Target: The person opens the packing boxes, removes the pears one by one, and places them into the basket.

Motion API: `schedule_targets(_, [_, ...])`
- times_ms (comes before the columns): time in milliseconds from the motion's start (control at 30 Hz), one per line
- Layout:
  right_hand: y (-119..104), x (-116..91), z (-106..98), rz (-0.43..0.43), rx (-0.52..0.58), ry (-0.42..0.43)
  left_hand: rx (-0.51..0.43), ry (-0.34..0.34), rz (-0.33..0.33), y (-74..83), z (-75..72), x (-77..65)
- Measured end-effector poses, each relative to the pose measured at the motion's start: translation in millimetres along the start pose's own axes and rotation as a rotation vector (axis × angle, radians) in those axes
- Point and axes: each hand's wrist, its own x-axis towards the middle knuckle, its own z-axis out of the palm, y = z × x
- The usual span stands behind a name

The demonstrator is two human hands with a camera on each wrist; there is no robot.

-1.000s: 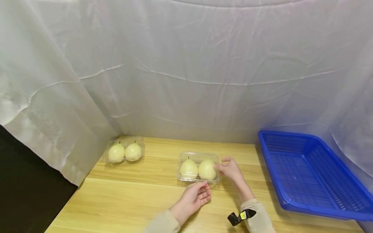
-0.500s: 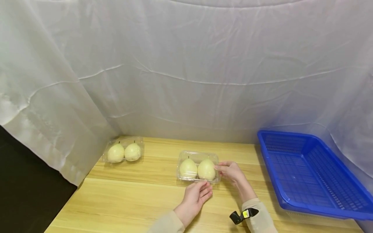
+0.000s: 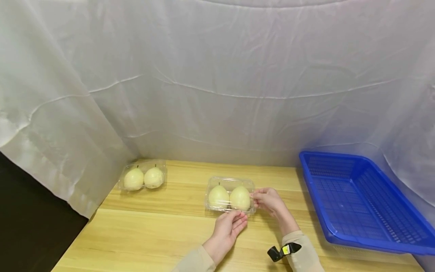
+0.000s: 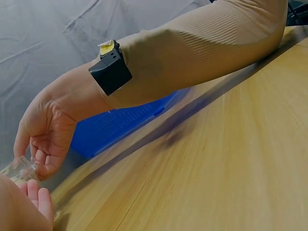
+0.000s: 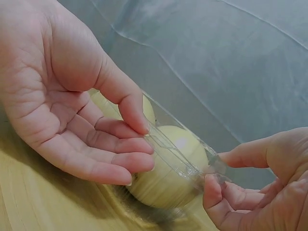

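Head: clear box (image 3: 230, 194) with two pale pears (image 3: 219, 197) sits mid-tabletop (image 3: 146, 234); left hand (image 3: 227, 227) at near edge, right hand (image 3: 270, 201) at right side. Second clear box (image 3: 142, 175) far left, blue basket (image 3: 377, 244) right. Yellow label (image 3: 286, 249), unreadable, on black wrist mount (image 3: 274, 254).

Left wrist: right hand pinches box corner.

Right wrist: left hand's thumb and fingers pinch near rim.

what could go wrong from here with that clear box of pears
The right hand pinches one corner of the clear container, so pulling hard there might bend the plastic. The left hand is at its near edge; uneven force could tip it. The two pears inside, side by side, might then knock together.
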Motion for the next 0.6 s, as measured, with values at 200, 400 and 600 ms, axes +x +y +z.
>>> schedule_targets(200, [-5.1,-4.1,2.4,0.001,-0.007,-0.012,-0.003,0.0,0.014,0.7,-0.1,-0.5])
schedule_targets(400, [-7.1,-8.0,3.0,-0.022,-0.02,-0.036,-0.005,0.008,0.019,0.4,0.0,-0.6])
schedule_targets(600, [-8.6,-8.0,5.2,-0.008,-0.06,-0.01,-0.008,0.014,0.019,-0.2,0.1,1.7])
